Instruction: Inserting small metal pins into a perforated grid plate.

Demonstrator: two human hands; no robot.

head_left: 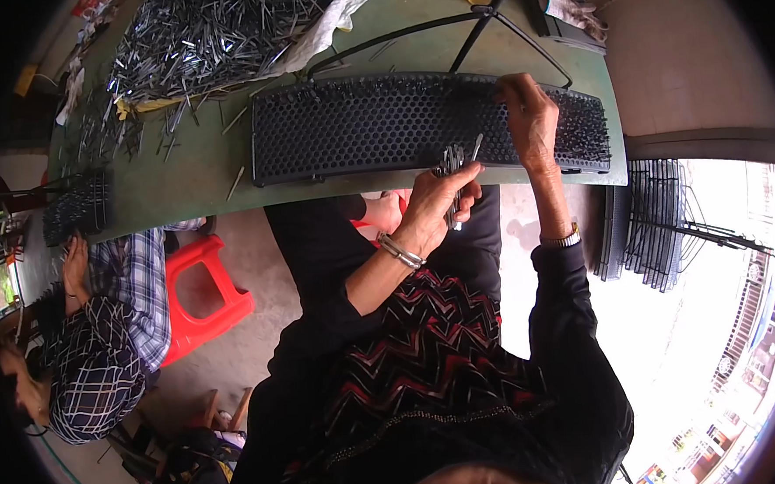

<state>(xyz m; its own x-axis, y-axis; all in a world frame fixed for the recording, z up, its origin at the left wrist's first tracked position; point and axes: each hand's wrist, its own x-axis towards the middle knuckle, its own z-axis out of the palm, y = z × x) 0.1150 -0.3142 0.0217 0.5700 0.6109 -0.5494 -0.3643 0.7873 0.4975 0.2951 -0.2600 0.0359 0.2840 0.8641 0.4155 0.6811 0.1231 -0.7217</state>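
On the table's near edge lies a long, curved black panel (pixel 347 130) full of round holes. Small dark pieces stick up along its far edge and crowd its right end. My left hand (pixel 429 206) is closed around a bundle of thin metal strips (pixel 452 161), just in front of the panel's near edge. Above the right part of the panel, my right hand (pixel 534 127) bends down with its fingers pinched together. Whatever those fingertips may hold is hidden behind the hand.
A heap of loose metal strips (pixel 210 41) covers the far left of the green table (pixel 200 177). Black rods (pixel 394 31) rise behind the panel. At left, a person in checked clothing (pixel 96 362) works beside a red stool (pixel 203 313). Black racks (pixel 654 219) stand at right.
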